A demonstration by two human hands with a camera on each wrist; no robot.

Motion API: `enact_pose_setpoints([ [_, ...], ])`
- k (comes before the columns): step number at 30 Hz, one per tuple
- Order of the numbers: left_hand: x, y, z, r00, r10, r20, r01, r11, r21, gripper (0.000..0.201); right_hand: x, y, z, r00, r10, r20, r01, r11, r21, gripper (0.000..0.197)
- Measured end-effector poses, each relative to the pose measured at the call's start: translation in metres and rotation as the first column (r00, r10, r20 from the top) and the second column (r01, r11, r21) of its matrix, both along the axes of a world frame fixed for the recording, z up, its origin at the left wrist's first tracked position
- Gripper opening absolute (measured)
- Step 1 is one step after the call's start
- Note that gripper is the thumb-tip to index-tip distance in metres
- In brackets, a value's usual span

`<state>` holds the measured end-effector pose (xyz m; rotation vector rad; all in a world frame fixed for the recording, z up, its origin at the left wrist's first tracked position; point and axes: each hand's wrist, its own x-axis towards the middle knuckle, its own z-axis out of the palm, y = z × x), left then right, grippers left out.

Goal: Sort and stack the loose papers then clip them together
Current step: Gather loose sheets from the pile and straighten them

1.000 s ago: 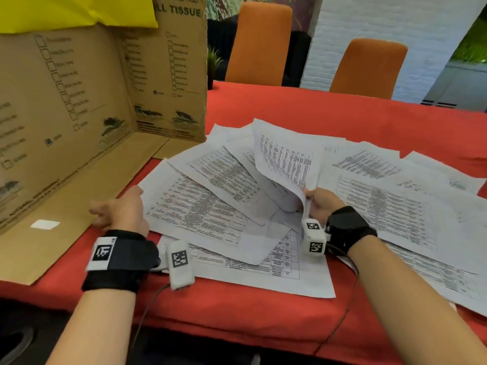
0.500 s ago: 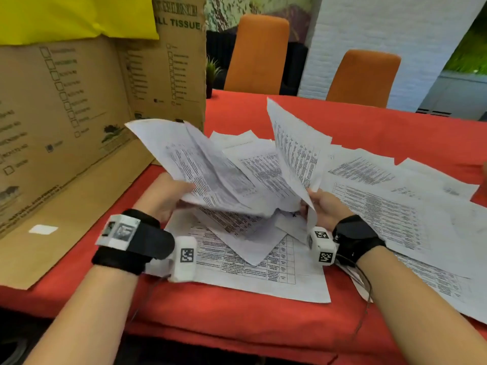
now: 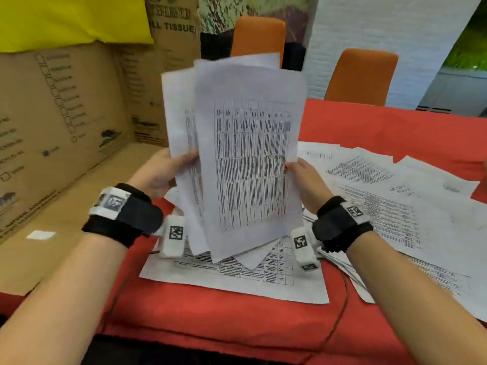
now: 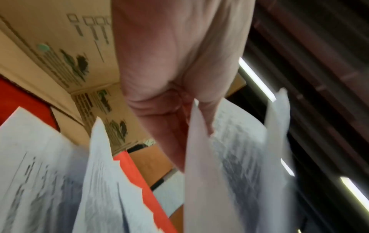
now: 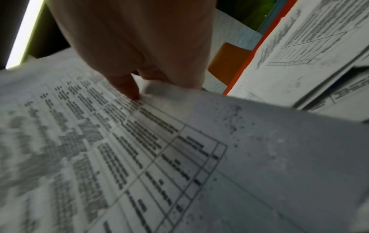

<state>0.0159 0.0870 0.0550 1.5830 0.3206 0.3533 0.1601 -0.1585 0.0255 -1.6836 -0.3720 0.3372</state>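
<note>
A bundle of printed papers (image 3: 250,159) stands upright in mid-air above the near edge of the worktop (image 3: 237,312), sheets fanned unevenly, one poking out to the left and another peeking over the top. The left hand (image 3: 160,172) grips the bundle's left edge, fingers (image 4: 191,88) curled round the sheets with the thumb on the front. The right hand (image 3: 305,183) clamps the right edge, thumb pressed on the printed table, fingers (image 5: 127,85) wrapped behind. The bundle's lower corners hang just above a single sheet (image 3: 237,275) lying flat near the front edge of the worktop. More loose sheets (image 3: 390,196) lie overlapped across the right side of the red cloth, reaching toward the right edge. Along the left edge a cardboard box (image 3: 66,122) stands opened out, its flap flat on the worktop, with something yellow (image 3: 66,19) on top. Beyond the far edge, two orange chairs (image 3: 361,75) sit against a white brick wall (image 3: 382,30).
</note>
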Motion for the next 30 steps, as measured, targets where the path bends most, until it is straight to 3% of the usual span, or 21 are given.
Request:
enact_pose_setpoints([
  [3,0.016,-0.015,-0.009,1.0,0.002,-0.01,-0.001,0.996,0.086,0.019,0.003,0.004,-0.005,0.998,-0.037,0.049,0.042,0.992,-0.118,0.044],
  [5,0.027,-0.027,-0.01,1.0,0.005,-0.008,-0.004,0.994,0.112,0.023,0.005,0.004,-0.009,1.0,0.0,0.023,0.003,0.99,-0.144,0.022],
  [7,0.037,-0.032,-0.015,0.995,-0.007,-0.1,0.02,0.991,0.131,0.03,0.007,0.001,-0.013,0.997,0.01,0.074,0.003,0.983,-0.185,0.01],
  [9,0.042,-0.02,-0.027,0.971,0.016,-0.24,-0.001,0.998,0.062,0.053,0.016,-0.003,-0.02,0.988,-0.094,0.122,0.114,0.98,-0.164,0.02],
  [12,0.036,0.012,-0.048,0.896,0.262,-0.359,-0.287,0.958,-0.018,0.076,0.032,-0.018,-0.032,0.979,-0.199,-0.048,0.19,0.97,-0.15,0.021],
  [14,0.027,0.027,-0.065,0.827,0.389,-0.405,-0.415,0.91,0.026,0.089,0.036,-0.029,-0.048,0.97,-0.146,-0.194,0.105,0.973,-0.205,0.02],
  [17,0.023,0.032,-0.082,0.81,0.331,-0.484,-0.346,0.936,0.061,0.107,0.037,-0.038,-0.066,0.967,-0.152,-0.204,0.081,0.944,-0.319,0.034],
  [19,0.027,0.026,-0.084,0.865,0.286,-0.412,-0.325,0.945,-0.028,0.095,0.041,-0.039,-0.07,0.961,-0.149,-0.235,0.077,0.953,-0.292,0.036],
  [21,0.031,0.017,-0.08,0.868,0.402,-0.293,-0.414,0.91,0.021,0.061,0.037,-0.04,-0.062,0.961,-0.133,-0.242,0.065,0.961,-0.269,0.031],
  [23,0.042,0.024,-0.082,0.869,0.452,-0.203,-0.439,0.892,0.109,0.062,0.037,-0.043,-0.062,0.966,-0.132,-0.223,0.077,0.968,-0.241,0.021],
  [24,0.043,0.023,-0.08,0.895,0.378,-0.238,-0.354,0.925,0.14,0.065,0.038,-0.046,-0.064,0.964,-0.124,-0.237,0.077,0.978,-0.195,0.023],
  [26,0.059,0.047,-0.104,0.899,0.192,-0.393,-0.118,0.972,0.205,0.074,0.042,-0.051,-0.071,0.948,-0.101,-0.301,0.072,0.992,-0.104,0.051],
  [28,0.052,0.042,-0.094,0.889,0.156,-0.431,-0.008,0.945,0.327,0.052,0.054,-0.058,-0.081,0.924,-0.065,-0.378,0.064,0.998,-0.016,0.072],
  [30,0.034,0.023,-0.064,0.911,0.208,-0.356,-0.018,0.882,0.47,0.03,0.053,-0.061,-0.077,0.905,-0.049,-0.422,0.082,0.995,0.061,0.054],
])
